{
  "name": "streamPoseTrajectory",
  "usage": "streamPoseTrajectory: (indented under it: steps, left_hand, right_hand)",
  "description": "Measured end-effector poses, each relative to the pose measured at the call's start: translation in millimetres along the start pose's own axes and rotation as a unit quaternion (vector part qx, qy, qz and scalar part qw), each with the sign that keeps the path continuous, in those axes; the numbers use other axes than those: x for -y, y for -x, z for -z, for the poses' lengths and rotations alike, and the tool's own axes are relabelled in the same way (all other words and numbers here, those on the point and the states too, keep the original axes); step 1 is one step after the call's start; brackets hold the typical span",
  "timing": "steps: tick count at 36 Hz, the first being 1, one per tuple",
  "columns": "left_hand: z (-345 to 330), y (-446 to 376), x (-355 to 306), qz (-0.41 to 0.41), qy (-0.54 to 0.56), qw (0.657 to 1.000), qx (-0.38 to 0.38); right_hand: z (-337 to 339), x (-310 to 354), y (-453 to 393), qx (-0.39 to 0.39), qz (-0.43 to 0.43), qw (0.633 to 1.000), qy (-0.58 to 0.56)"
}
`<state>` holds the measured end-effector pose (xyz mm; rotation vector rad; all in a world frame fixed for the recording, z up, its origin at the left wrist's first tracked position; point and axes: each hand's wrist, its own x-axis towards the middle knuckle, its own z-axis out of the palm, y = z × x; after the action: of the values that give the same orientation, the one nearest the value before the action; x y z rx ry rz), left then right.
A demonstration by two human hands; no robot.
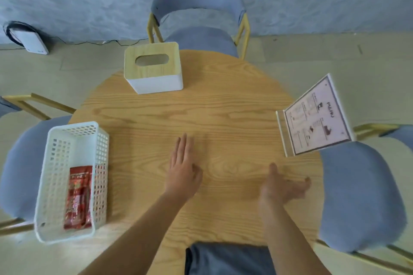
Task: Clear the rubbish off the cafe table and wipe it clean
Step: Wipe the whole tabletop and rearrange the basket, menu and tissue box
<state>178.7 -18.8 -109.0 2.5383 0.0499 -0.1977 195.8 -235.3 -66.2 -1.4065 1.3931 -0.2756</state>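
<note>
While both hands hover, basket [73, 176] w/ red packet [78, 196], maybe snacks, sits left.

Left hand [183, 172] flat, fingers straight; right hand [283, 187] (blurred) fingers spread, both forearms extended forward

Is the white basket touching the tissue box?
Apart. The head view shows bare table between the basket and the tissue box.

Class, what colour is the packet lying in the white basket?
Red, with some lighter print; the packet shows in the head view, inside the basket.
</note>
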Motion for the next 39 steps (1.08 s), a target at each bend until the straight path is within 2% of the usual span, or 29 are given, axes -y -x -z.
streamPoseTrajectory:
  steps: [2, 5, 8, 9, 17, 21, 25, 27, 30, 33, 35, 37, 39]
  left_hand:
    - [-29.3, 31.0, -6.1, -0.001, -0.021, 0.999, 0.033]
    - [-49.4, 53.2, -14.1, 0.005, -0.079, 0.996, 0.042]
    - [-54.3, 54.0, -16.7, 0.011, -0.119, 0.992, 0.041]
    - [-52.8, 54.4, -17.2, 0.011, -0.127, 0.991, 0.046]
    - [-41.7, 52.2, -16.7, 0.017, -0.123, 0.989, 0.075]
    - [-42.0, 46.8, -30.4, 0.028, -0.113, 0.989, 0.090]
    - [-35.8, 31.6, -46.0, -0.019, -0.124, 0.987, 0.105]
    - [-32.1, 27.6, -51.5, -0.018, -0.133, 0.984, 0.118]
    - [-28.5, 27.9, -52.0, 0.004, -0.137, 0.983, 0.121]
    - [-24.6, 32.8, -48.9, 0.001, -0.151, 0.979, 0.134]
    - [-24.7, 36.5, -41.3, -0.012, -0.152, 0.979, 0.135]
    - [-25.7, 40.0, -27.3, -0.006, -0.146, 0.983, 0.112]
    - [-25.3, 42.4, -11.2, 0.040, -0.144, 0.986, 0.069]
  right_hand:
    - [5.3, 16.7, -24.1, -0.015, -0.006, 0.999, -0.046]
    - [-1.8, 39.6, -54.2, 0.011, 0.033, 0.999, -0.034]
    - [-13.7, 54.8, -72.8, 0.032, -0.022, 0.987, -0.156]
    - [-13.7, 55.1, -75.2, 0.043, -0.033, 0.985, -0.165]
    - [-7.3, 46.5, -72.0, 0.114, -0.033, 0.987, -0.104]
    - [-9.6, 34.7, -60.9, 0.193, 0.024, 0.981, 0.007]
    - [-10.3, 22.1, -34.5, 0.312, 0.101, 0.933, 0.146]
    - [-10.3, 12.1, -19.0, 0.350, 0.124, 0.918, 0.140]
    - [-7.5, -8.9, -3.6, 0.354, 0.173, 0.914, 0.098]
    - [5.9, -31.6, 11.4, 0.298, 0.266, 0.910, 0.114]
    - [17.5, -47.5, 23.1, 0.267, 0.366, 0.874, 0.173]
    - [24.3, -59.9, 33.3, 0.256, 0.459, 0.814, 0.247]
    - [21.0, -68.2, 35.9, 0.256, 0.503, 0.759, 0.325]
